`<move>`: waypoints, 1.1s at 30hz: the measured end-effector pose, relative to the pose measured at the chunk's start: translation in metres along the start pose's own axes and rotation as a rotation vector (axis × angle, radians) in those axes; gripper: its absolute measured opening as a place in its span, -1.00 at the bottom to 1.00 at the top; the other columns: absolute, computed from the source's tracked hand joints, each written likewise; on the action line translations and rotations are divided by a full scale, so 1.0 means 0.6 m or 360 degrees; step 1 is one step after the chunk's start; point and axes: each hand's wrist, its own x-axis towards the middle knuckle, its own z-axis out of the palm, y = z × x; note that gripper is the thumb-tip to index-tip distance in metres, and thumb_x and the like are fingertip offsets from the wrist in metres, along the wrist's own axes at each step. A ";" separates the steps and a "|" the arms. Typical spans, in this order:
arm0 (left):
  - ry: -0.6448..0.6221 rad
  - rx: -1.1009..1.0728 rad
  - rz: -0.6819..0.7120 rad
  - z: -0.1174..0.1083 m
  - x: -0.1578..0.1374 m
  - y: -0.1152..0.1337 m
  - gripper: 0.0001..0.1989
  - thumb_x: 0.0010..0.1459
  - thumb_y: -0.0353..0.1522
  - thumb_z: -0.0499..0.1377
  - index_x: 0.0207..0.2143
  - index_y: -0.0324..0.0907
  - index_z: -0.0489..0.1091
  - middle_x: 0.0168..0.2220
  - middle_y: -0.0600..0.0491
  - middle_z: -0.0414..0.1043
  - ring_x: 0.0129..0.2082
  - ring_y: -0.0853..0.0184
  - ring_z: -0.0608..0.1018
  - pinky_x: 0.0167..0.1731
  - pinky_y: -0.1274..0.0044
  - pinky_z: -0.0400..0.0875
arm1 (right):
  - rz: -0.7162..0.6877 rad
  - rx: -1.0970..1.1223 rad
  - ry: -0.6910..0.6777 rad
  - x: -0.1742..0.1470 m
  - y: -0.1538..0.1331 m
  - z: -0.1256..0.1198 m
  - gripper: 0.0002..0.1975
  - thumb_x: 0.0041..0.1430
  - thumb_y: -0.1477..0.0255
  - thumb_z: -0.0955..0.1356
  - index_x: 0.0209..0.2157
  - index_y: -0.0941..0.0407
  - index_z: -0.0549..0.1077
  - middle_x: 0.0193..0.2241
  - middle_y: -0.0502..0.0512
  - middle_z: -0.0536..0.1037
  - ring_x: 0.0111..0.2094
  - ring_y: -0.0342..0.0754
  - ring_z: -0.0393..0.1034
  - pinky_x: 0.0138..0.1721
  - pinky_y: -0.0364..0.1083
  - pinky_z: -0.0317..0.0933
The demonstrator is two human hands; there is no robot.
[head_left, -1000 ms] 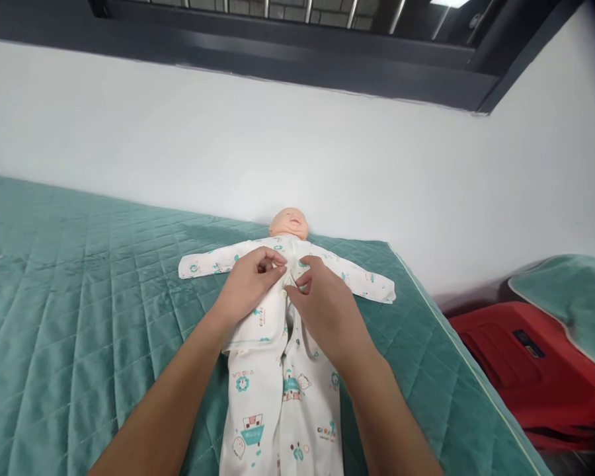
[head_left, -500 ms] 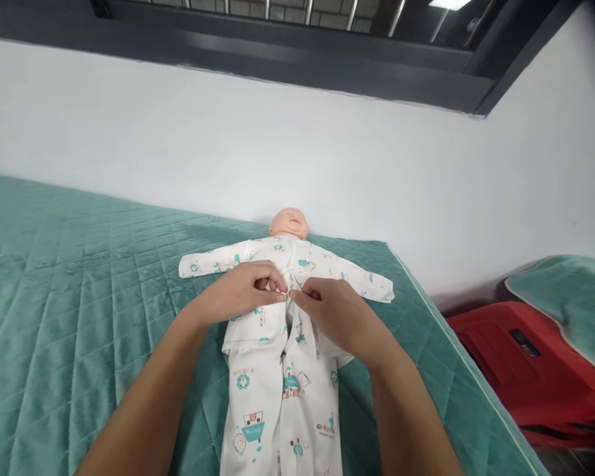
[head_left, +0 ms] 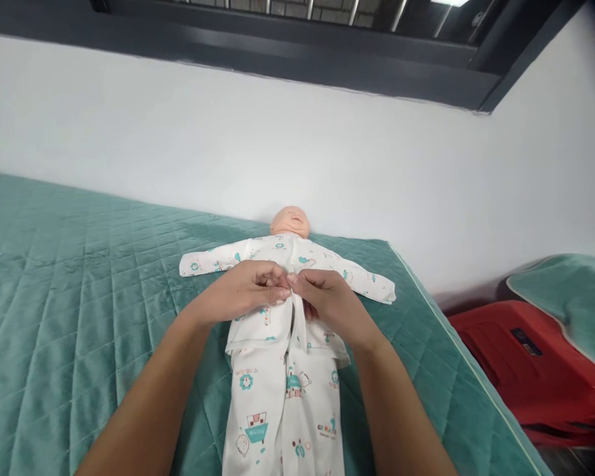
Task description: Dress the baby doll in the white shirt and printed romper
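Note:
A baby doll (head_left: 290, 221) lies on its back, dressed in a white printed shirt (head_left: 258, 329) and matching trousers (head_left: 258, 396). Both sleeves stretch out to the sides. At the middle of the shirt front, my left hand (head_left: 250, 285) pinches one edge of the opening. My right hand (head_left: 327, 297) pinches the other edge, its fingertips touching those of the left. Below the hands the shirt front hangs apart in a narrow gap. Whatever fastener lies between the fingertips is hidden by them.
A green quilted cover (head_left: 104, 297) spreads under the doll, its piped edge running down the right. Behind stands a white wall (head_left: 228, 132) below a dark window frame (head_left: 277, 56). A red plastic chair (head_left: 515, 363) with a green cloth (head_left: 570, 297) stands at right.
My fingertips have come together at the shirt opening, the right hand moving slightly up and left. The right shirt edge is now drawn nearer the left one.

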 end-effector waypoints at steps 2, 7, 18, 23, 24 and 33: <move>0.0007 -0.0076 -0.0007 0.002 0.001 -0.001 -0.86 0.10 -0.27 0.21 -0.37 -0.16 0.45 -0.49 0.11 0.35 -0.52 0.43 0.36 -0.52 0.59 0.27 | 0.0008 0.0011 0.0002 0.002 0.005 0.000 -0.53 0.25 0.12 0.25 -0.64 0.11 0.23 -0.71 -0.08 0.28 -0.63 -0.20 0.09 -0.56 -0.16 -0.07; 0.0041 -0.0196 -0.0031 0.007 0.003 -0.006 -0.83 0.10 -0.24 0.22 -0.35 -0.16 0.45 -0.58 0.12 0.35 -0.59 0.42 0.40 -0.57 0.57 0.31 | 0.0001 0.0037 -0.0034 0.004 0.012 -0.004 -0.55 0.23 0.12 0.28 -0.62 0.11 0.33 -0.72 -0.07 0.35 -0.65 -0.19 0.19 -0.56 -0.17 0.02; 0.0117 -0.0343 -0.0130 0.013 0.007 -0.002 -0.82 0.03 -0.26 0.28 -0.44 -0.18 0.40 -0.55 0.10 0.41 -0.60 0.44 0.42 -0.59 0.58 0.36 | 0.0089 0.0307 -0.0039 0.011 0.011 -0.003 -0.51 0.23 0.03 0.26 -0.55 0.13 0.40 -0.65 0.03 0.49 -0.66 -0.17 0.33 -0.63 -0.19 0.13; 0.0089 -0.0267 -0.0143 0.013 0.009 -0.004 -0.83 0.02 -0.25 0.27 -0.43 -0.18 0.45 -0.50 0.06 0.48 -0.58 0.41 0.47 -0.54 0.55 0.42 | 0.0147 0.0454 -0.0016 0.016 0.012 0.000 -0.57 0.19 0.04 0.31 -0.49 0.13 0.34 -0.58 0.06 0.56 -0.63 -0.14 0.42 -0.63 -0.20 0.20; 0.0086 -0.0246 -0.0160 0.013 0.009 -0.004 -0.83 0.01 -0.26 0.28 -0.41 -0.18 0.46 -0.49 0.06 0.49 -0.57 0.40 0.49 -0.53 0.54 0.42 | 0.0149 0.0461 -0.0013 0.017 0.014 0.000 -0.56 0.19 0.04 0.31 -0.50 0.13 0.34 -0.59 0.05 0.55 -0.63 -0.13 0.43 -0.62 -0.20 0.21; 0.0002 -0.0032 -0.0147 0.005 0.006 -0.008 -0.83 -0.05 -0.47 0.16 -0.35 -0.14 0.45 -0.50 0.11 0.49 -0.51 0.36 0.54 -0.43 0.55 0.38 | 0.0153 0.0499 0.0010 0.018 0.020 0.004 -0.57 0.22 0.06 0.30 -0.50 0.13 0.31 -0.53 0.09 0.59 -0.61 -0.13 0.45 -0.60 -0.20 0.25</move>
